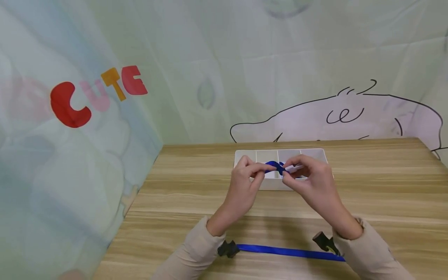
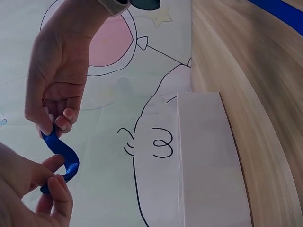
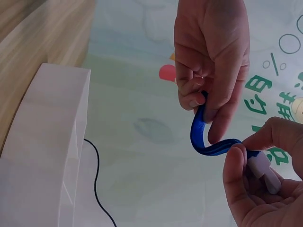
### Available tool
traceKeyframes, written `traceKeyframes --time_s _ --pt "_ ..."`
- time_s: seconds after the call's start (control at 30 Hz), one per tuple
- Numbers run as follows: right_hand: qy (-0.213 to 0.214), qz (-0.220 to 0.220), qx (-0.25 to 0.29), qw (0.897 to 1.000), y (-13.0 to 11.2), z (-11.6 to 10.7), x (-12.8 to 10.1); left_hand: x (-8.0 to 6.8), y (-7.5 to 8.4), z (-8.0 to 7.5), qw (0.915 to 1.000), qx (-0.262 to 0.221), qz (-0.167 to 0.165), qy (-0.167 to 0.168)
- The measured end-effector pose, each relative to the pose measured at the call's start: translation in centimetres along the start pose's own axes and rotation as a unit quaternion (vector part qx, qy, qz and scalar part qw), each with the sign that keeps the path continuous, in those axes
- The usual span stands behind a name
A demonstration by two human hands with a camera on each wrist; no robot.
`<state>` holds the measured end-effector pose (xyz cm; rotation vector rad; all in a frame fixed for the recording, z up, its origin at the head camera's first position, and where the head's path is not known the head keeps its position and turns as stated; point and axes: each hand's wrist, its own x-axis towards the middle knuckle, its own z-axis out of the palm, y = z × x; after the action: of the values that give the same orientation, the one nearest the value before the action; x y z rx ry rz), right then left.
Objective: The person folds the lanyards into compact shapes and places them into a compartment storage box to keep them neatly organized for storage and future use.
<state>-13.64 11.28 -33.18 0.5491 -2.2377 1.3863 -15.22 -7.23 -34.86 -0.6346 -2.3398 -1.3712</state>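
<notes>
A short blue ribbon (image 1: 276, 166) curves between both hands, held above a white compartment tray (image 1: 245, 155). My left hand (image 1: 264, 169) pinches one end of it, and my right hand (image 1: 286, 174) pinches the other end together with a small white piece (image 1: 293, 168). In the left wrist view the ribbon (image 2: 64, 156) bends in an S from my left hand (image 2: 49, 182) up to my right hand (image 2: 54, 123). In the right wrist view the ribbon (image 3: 203, 137) loops from my left hand (image 3: 203, 101) down to my right hand (image 3: 241, 151), which also holds the white piece (image 3: 262, 170).
A long blue ribbon (image 1: 287, 251) lies flat near the front edge of the wooden table (image 1: 385, 186), with a black clip (image 1: 227, 249) at its left end and another (image 1: 323, 241) near the right. A printed cloth backdrop (image 1: 105, 116) hangs behind and to the left.
</notes>
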Motion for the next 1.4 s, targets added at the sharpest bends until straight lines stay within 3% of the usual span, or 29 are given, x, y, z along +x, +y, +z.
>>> traceKeyframes --time_s 0.43,0.83,1.17,1.4 --pt "0.008 -0.001 0.050 0.999 0.2 0.5 0.4 0.3 0.4 0.2 0.9987 -0.032 0.039 0.009" --pt "0.009 -0.007 0.064 0.998 0.2 0.7 0.3 0.3 1.1 0.3 0.9931 -0.107 0.046 0.016" --pt "0.011 -0.010 0.070 0.997 0.4 0.6 0.3 0.3 1.3 -0.1 0.9765 -0.215 0.009 0.000" --pt "0.015 -0.012 0.100 0.995 0.2 0.6 0.3 0.2 1.2 -0.4 0.9691 -0.247 -0.002 -0.002"
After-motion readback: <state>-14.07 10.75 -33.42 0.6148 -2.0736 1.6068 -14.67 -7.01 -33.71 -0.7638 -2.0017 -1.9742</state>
